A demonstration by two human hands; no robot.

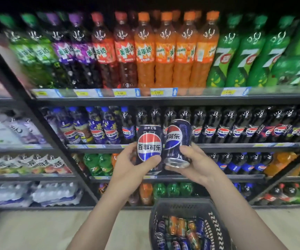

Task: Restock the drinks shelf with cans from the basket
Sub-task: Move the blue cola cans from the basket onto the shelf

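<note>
My left hand grips a dark Pepsi can, upright with its logo facing me. My right hand holds a second dark-blue Pepsi can, tilted so its silver base points down toward me. Both cans are raised side by side, almost touching, in front of the shelf of Pepsi bottles. On the floor below stands a black plastic basket with several blue and orange cans lying inside.
The drinks shelving has several tiers: orange, red, purple and green soda bottles on top, cola bottles in the middle, mixed small bottles lower down. A left-hand bay holds packs of water. Pale floor lies in front.
</note>
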